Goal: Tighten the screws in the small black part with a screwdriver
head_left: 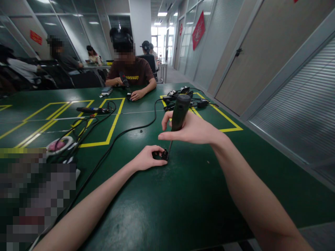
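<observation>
My right hand (192,129) is closed round a dark green electric screwdriver (180,112) held upright, its thin bit pointing down onto a small black part (164,154) on the green table (183,195). My left hand (148,158) pinches that small black part and holds it flat on the table. The screwdriver's black cable (123,133) runs away to the left across the table.
Across the table a person in a brown shirt (131,75) works with a similar screwdriver. Chargers and black cables (183,96) lie at the back right inside yellow tape lines. Another screwdriver (91,110), a tape roll (59,144) and tangled wires lie at the left.
</observation>
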`<move>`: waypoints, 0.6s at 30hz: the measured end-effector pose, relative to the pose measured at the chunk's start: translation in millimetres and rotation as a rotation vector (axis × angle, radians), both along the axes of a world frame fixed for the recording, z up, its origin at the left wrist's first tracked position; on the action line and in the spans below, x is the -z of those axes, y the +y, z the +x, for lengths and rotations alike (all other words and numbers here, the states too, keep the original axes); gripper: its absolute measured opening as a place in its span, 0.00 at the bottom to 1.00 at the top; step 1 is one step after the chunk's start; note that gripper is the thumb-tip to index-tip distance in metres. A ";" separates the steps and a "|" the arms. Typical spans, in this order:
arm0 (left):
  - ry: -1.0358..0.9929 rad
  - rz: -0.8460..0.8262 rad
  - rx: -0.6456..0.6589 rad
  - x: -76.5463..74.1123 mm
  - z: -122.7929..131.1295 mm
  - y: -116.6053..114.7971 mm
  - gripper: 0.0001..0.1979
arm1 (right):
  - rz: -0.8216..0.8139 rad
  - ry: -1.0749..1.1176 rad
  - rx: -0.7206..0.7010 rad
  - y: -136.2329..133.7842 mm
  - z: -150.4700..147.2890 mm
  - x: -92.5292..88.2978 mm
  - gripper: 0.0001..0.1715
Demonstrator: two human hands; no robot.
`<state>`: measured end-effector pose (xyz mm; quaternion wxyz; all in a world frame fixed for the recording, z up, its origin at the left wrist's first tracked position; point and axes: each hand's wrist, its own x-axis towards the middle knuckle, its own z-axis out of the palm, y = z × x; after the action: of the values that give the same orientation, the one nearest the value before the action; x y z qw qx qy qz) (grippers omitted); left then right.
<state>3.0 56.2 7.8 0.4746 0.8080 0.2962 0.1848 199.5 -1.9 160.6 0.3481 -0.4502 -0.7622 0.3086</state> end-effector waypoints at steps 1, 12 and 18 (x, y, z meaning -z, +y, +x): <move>0.000 0.001 -0.001 -0.2 -0.2 0.0 0.18 | 0.017 0.017 0.006 0.3 -0.1 0.1 0.18; -0.001 -0.001 -0.005 -2.2 -0.2 -0.9 0.19 | 0.034 0.036 0.084 2.0 0.6 1.4 0.09; 0.002 0.019 -0.004 -2.1 0.6 -0.6 0.18 | 0.030 0.067 0.108 0.5 -1.9 0.2 0.16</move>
<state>3.7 55.6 10.0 0.4663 0.8121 0.2964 0.1878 197.6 -1.4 160.4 0.3961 -0.4750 -0.7293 0.2928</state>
